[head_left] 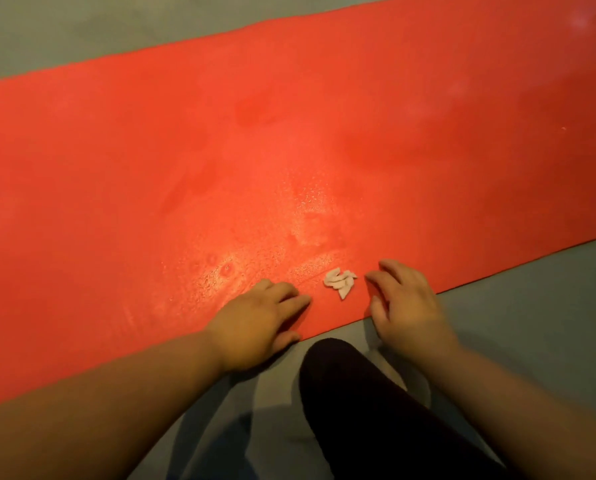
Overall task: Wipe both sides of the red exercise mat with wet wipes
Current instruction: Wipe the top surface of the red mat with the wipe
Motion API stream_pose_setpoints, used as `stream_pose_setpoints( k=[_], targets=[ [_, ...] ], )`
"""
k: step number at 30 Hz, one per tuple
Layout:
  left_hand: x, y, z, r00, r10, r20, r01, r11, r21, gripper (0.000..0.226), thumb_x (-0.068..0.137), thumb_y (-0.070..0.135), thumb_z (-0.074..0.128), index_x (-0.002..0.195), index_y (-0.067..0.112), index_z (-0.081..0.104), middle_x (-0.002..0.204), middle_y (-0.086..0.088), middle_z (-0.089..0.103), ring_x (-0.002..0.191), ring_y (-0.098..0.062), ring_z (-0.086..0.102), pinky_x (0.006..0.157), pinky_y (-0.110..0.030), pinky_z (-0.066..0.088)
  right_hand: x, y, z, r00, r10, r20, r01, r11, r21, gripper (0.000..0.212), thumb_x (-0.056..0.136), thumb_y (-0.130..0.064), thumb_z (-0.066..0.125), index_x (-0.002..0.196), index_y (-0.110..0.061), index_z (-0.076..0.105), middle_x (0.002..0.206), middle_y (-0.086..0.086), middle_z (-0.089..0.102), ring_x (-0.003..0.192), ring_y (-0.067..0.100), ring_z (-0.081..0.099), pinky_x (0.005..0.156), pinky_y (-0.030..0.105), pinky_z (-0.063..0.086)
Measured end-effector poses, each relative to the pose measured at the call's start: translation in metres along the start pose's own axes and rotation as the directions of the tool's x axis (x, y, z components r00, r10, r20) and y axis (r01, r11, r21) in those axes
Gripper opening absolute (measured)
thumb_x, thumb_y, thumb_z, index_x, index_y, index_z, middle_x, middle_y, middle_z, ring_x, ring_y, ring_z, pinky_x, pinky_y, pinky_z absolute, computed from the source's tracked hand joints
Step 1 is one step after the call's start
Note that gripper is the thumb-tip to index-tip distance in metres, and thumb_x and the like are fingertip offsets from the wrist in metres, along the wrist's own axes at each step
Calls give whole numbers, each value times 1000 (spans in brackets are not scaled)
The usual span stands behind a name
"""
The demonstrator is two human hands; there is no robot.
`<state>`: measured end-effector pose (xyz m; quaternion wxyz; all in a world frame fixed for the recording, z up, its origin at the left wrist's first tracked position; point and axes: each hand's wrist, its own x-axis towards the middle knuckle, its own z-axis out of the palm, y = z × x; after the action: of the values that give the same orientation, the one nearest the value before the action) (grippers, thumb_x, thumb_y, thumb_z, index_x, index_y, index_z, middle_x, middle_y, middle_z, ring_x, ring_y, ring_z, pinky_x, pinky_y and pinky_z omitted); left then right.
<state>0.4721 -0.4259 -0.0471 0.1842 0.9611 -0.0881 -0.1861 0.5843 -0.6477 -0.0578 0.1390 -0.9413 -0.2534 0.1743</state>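
The red exercise mat [289, 150], its pebbled skin glossy with damp, lies flat on the smooth grey floor [532, 323]. A crumpled white wet wipe [340, 281] sits on it between the grips. The left grip [258, 323] presses flat-fingered on the mat's near edge. The right grip [404, 306] rests there with bent fingers, holding nothing. A dark-clad knee [358, 393] is just behind both.

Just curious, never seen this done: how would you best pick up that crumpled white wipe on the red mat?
Pinch the raised, bunched folds of the wipe from straight above. It lies crumpled and loose on the flat mat, so its ridges stand up to grab. The right hand, close beside it, looks well placed.
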Motion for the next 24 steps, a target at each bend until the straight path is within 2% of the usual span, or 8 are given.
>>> stream_pose_setpoints(
  k=[5,8,12,15,17,19,21,24],
  targets=[
    [44,10,-2,981,6,-192,-21,997,-74,61,88,39,64,143,25,43,133,-7,50,112,-27,52,89,-35,48,12,4,4,991,-101,-86,104,994,35,40,77,-24,41,103,-21,71,121,10,59,110,34,54,90,49,48],
    [67,13,6,949,205,-240,-190,978,85,36,90,29,44,118,18,65,105,-2,63,88,-22,57,71,-29,53,20,8,3,989,23,-145,-22,1000,12,37,81,-21,48,114,-21,64,135,12,51,127,35,44,103,54,38],
    [80,-2,3,896,397,-200,-363,913,187,27,94,22,45,86,13,69,81,-1,60,74,-22,55,63,-33,50,32,22,-2,991,83,-102,-91,993,-71,51,83,-28,57,134,-24,50,152,12,30,142,30,23,113,52,15],
    [98,-47,-21,923,168,-346,-96,972,215,32,96,33,45,85,13,67,82,-4,58,75,-27,55,65,-35,47,37,26,-4,996,73,-50,-77,994,-80,59,82,-40,41,139,-25,44,156,10,21,145,24,14,115,46,8],
    [104,-76,-39,890,-104,-443,168,980,108,41,94,36,37,84,11,67,83,-8,57,77,-32,55,66,-36,45,37,25,-3,996,77,-51,-81,994,-75,62,80,-43,33,138,-25,44,156,10,20,145,24,13,115,44,5],
    [96,-74,-37,855,-278,-439,303,953,-13,29,94,28,42,83,13,64,81,-7,54,77,-33,54,66,-33,41,38,24,-3,996,77,-43,-80,994,-71,64,79,-44,30,138,-24,44,156,11,20,145,24,13,115,44,5],
    [74,-42,-16,914,-187,-360,191,981,-26,13,95,23,52,87,16,60,83,-3,53,78,-27,55,66,-31,41,38,24,-3,997,72,-35,-74,995,-66,62,80,-41,34,138,-23,44,157,11,19,146,24,11,115,45,5],
    [42,-19,-6,970,177,-165,-177,984,14,34,100,32,38,86,16,65,83,0,58,74,-19,55,64,-30,46,37,21,-2,995,86,-41,-89,994,-63,60,81,-37,40,140,-22,42,157,12,17,146,23,9,116,45,4]
  ],
)
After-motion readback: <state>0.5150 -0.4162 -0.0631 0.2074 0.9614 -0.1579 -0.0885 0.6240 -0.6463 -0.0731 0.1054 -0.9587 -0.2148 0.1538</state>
